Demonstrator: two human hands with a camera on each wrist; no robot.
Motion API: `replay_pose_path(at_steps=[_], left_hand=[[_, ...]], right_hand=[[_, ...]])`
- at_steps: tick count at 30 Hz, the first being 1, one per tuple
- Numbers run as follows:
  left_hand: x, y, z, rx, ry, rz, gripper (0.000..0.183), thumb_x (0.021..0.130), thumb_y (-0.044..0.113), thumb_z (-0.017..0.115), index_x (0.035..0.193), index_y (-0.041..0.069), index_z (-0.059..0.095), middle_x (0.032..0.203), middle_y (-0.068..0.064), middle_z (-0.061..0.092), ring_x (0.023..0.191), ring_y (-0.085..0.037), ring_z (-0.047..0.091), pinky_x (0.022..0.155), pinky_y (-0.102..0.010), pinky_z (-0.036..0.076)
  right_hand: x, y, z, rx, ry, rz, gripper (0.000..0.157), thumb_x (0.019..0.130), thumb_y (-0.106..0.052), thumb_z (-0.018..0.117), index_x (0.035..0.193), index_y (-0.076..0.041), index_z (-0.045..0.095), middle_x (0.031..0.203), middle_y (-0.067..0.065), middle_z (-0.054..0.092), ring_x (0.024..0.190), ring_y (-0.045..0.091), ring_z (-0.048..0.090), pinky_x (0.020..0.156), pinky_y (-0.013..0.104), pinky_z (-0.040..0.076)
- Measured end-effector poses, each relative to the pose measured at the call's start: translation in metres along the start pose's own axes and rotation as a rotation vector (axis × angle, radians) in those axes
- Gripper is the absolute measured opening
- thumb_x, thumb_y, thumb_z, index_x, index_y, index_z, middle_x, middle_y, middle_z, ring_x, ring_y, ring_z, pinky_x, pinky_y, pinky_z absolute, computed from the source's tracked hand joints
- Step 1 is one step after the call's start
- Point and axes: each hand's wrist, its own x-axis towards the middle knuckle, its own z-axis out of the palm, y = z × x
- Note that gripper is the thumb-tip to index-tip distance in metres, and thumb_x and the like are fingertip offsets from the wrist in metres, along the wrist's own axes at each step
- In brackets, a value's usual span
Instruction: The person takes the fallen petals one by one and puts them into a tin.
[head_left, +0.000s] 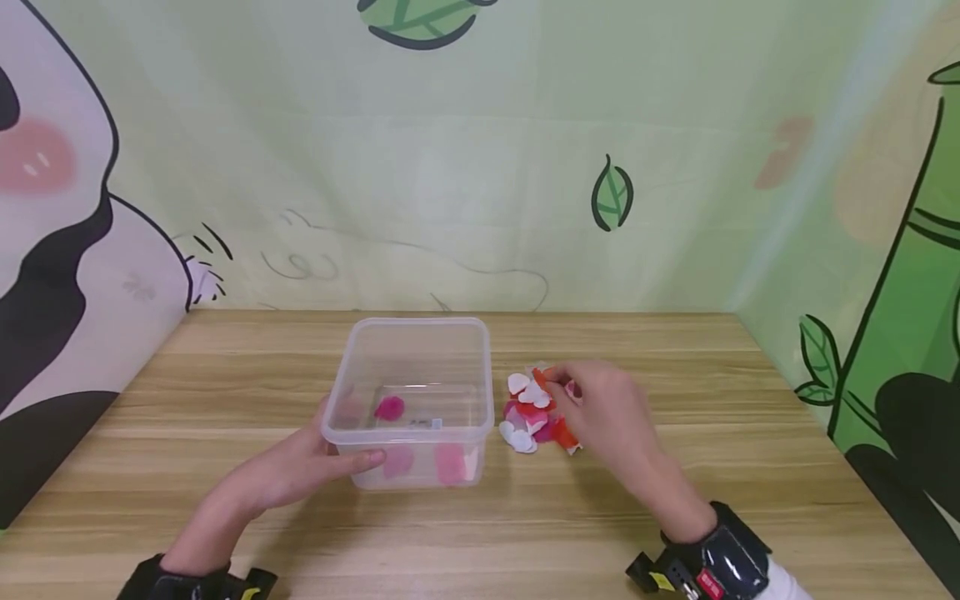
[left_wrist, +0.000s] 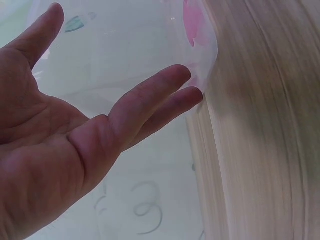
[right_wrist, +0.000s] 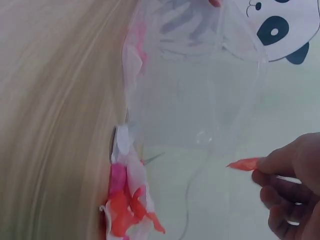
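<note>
A clear plastic container [head_left: 416, 437] stands on the table with a few pink petals [head_left: 390, 408] inside. My left hand [head_left: 300, 462] rests against its left side, the thumb lying along the front wall. In the left wrist view the fingers [left_wrist: 150, 100] are spread and mostly straight beside the container. To the container's right lies a small pile of white, pink and red-orange petals [head_left: 531, 406]. Over the pile's right side, my right hand [head_left: 606, 412] pinches a red-orange petal [right_wrist: 244, 164] between thumb and forefinger, raised off the pile in the right wrist view.
The wooden table [head_left: 637, 542] runs back to a printed cloth backdrop [head_left: 480, 208] with leaves and a panda. Dark wrist straps [head_left: 712, 550] sit on both of my wrists.
</note>
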Motion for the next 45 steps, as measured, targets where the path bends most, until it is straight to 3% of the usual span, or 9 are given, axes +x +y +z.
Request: replay_pose_path(at_steps=[6,12,16,23,30,34,38,41,45], left_hand=[[-0.001,-0.001,-0.001,-0.008,-0.006,0.022,0.091,0.092,0.030,0.072,0.154,0.023,0.006,0.143,-0.014,0.038,0.127,-0.030,0.044,0.100,-0.044,0.032],[0.000,-0.001,0.000,-0.011,-0.005,0.032,0.095,0.092,0.030,0.072,0.155,0.024,0.002,0.145,-0.014,0.036,0.130,-0.035,0.041,0.101,-0.043,0.030],[0.000,-0.001,0.000,0.000,-0.004,0.031,0.094,0.091,0.031,0.072,0.155,0.023,0.003,0.143,-0.013,0.038,0.128,-0.032,0.044,0.100,-0.043,0.031],[0.000,-0.002,0.000,-0.031,-0.024,0.068,0.092,0.092,0.026,0.072,0.154,0.027,0.003,0.143,-0.009,0.040,0.125,-0.028,0.047,0.098,-0.032,0.037],[0.001,-0.004,-0.001,-0.025,-0.020,0.074,0.092,0.092,0.026,0.072,0.154,0.028,0.004,0.142,-0.009,0.040,0.127,-0.030,0.045,0.098,-0.024,0.035],[0.000,-0.004,0.000,-0.031,-0.024,0.077,0.092,0.092,0.026,0.072,0.154,0.028,0.004,0.144,-0.009,0.040,0.126,-0.028,0.047,0.098,-0.030,0.037],[-0.001,-0.003,0.000,-0.024,-0.020,0.077,0.094,0.092,0.025,0.072,0.154,0.028,0.002,0.145,-0.009,0.039,0.126,-0.028,0.048,0.098,-0.032,0.037],[-0.001,-0.003,0.000,-0.015,-0.018,0.074,0.095,0.092,0.026,0.072,0.155,0.029,0.002,0.144,-0.009,0.039,0.126,-0.028,0.048,0.098,-0.030,0.036],[-0.001,-0.002,-0.001,-0.013,-0.016,0.063,0.096,0.092,0.027,0.072,0.155,0.031,0.000,0.145,-0.010,0.038,0.127,-0.030,0.046,0.100,-0.038,0.034]], right_hand=[[0.002,-0.017,0.001,0.095,0.126,-0.173,0.018,0.079,-0.006,0.083,0.093,-0.010,0.074,0.088,-0.003,0.069,0.075,0.011,0.061,0.064,0.018,0.045],[0.004,-0.027,0.004,0.208,0.188,-0.233,0.018,0.078,-0.003,0.083,0.093,-0.009,0.074,0.086,-0.004,0.067,0.075,0.012,0.061,0.062,0.018,0.045],[0.006,-0.034,0.007,0.276,0.218,-0.282,0.016,0.079,-0.001,0.080,0.092,-0.008,0.073,0.085,-0.005,0.066,0.074,0.012,0.060,0.061,0.017,0.044],[0.008,-0.040,0.016,0.306,0.218,-0.360,0.017,0.080,-0.003,0.080,0.094,-0.009,0.073,0.088,-0.007,0.067,0.078,0.012,0.060,0.066,0.017,0.044],[0.007,-0.041,0.020,0.280,0.169,-0.371,0.019,0.084,-0.007,0.078,0.102,-0.008,0.074,0.097,-0.004,0.069,0.090,0.014,0.063,0.078,0.021,0.047],[0.006,-0.036,0.018,0.269,0.171,-0.352,0.017,0.085,-0.005,0.075,0.102,-0.007,0.073,0.096,-0.004,0.067,0.087,0.014,0.061,0.073,0.020,0.047],[0.007,-0.025,0.012,0.219,0.133,-0.270,0.017,0.086,-0.002,0.075,0.101,-0.006,0.071,0.096,-0.001,0.066,0.087,0.015,0.062,0.075,0.022,0.048],[0.007,-0.015,0.006,0.132,0.032,-0.147,0.019,0.086,-0.005,0.076,0.104,-0.008,0.071,0.098,0.000,0.067,0.090,0.017,0.063,0.079,0.026,0.049],[0.009,0.004,-0.002,0.039,-0.176,0.081,0.019,0.089,-0.012,0.075,0.106,-0.007,0.071,0.096,0.002,0.066,0.080,0.017,0.061,0.068,0.027,0.049]])
